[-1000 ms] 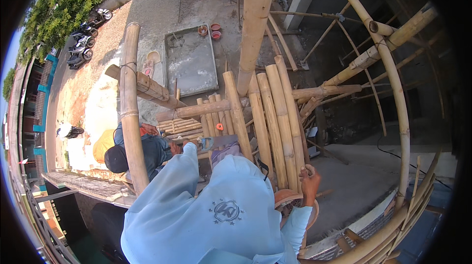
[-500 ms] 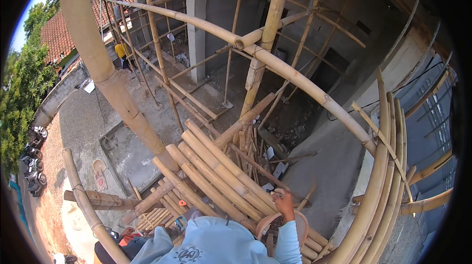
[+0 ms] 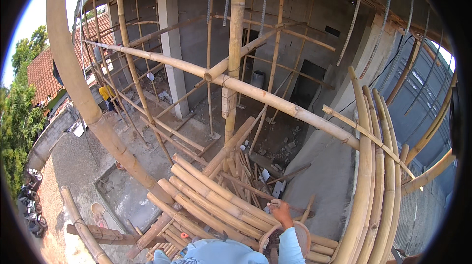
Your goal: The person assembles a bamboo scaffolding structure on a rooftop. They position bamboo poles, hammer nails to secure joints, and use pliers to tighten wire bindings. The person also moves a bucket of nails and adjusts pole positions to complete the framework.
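The view's swung up: right hand (image 3: 280,213), fingers curled, grip unclear, just past the reddish bucket (image 3: 305,235), bamboo poles (image 3: 221,196) slanting off leftward.

Head cam = L one of a side-by-side fisheye pair on the person's head, upright & unmirrored, looking fwd + down over the light-blue shirt (image 3: 211,253) at btm edge. Nearest: shirt, then R hand's fingers (image 3: 278,205) low & R of ctr, plus cut bamboo poles (image 3: 216,202) below ctr; bldg (image 3: 173,62) is farther off up top, gravel ground (image 3: 78,161) well below at L. V. wide lens, so straight poles bow twd the dark rim.
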Action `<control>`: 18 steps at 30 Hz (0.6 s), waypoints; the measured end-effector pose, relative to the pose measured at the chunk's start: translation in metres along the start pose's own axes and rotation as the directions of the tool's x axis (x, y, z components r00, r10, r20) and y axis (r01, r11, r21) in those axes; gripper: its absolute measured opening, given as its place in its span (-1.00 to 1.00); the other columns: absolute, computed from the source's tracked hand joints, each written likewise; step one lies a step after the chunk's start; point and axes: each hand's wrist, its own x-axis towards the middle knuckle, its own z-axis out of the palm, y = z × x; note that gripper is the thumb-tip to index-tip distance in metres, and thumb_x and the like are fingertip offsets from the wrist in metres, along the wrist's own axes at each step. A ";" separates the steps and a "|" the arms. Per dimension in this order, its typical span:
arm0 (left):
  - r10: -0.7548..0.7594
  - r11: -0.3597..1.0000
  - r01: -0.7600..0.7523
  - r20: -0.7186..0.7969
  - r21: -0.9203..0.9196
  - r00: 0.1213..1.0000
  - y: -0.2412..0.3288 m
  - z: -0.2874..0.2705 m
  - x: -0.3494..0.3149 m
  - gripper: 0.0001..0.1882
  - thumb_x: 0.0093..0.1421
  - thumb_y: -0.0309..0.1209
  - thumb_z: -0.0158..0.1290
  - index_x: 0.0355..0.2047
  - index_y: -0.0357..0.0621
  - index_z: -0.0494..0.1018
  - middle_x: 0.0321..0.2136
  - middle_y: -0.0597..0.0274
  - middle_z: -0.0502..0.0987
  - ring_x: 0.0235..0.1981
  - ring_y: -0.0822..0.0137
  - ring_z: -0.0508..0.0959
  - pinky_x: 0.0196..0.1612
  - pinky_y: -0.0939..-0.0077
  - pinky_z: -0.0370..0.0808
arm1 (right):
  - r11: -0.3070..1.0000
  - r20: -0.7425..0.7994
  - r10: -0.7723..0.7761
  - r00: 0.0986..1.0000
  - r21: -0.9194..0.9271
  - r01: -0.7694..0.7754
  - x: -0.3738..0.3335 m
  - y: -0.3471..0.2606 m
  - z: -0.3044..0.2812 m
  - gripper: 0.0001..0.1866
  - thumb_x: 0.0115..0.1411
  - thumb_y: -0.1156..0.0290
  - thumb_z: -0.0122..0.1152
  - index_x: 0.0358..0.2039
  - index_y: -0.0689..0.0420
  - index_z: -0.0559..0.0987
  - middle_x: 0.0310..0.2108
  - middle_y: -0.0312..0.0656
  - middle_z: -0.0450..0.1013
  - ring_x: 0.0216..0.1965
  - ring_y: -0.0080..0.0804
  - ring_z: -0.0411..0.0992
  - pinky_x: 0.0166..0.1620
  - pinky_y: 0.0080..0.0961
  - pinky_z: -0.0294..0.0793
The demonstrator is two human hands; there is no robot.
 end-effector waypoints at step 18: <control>-0.166 0.986 0.169 0.181 -0.003 0.969 -0.092 0.067 -0.113 -0.36 0.20 -0.02 0.21 0.10 -0.30 0.51 0.08 -0.13 0.58 0.11 0.00 0.59 0.14 0.17 0.56 | 0.994 0.094 -0.020 0.995 0.109 0.009 -0.012 -0.004 0.000 -0.56 0.24 0.29 0.38 -0.04 0.40 0.61 -0.34 -0.06 0.63 -0.41 -0.43 0.58 -0.34 -0.47 0.55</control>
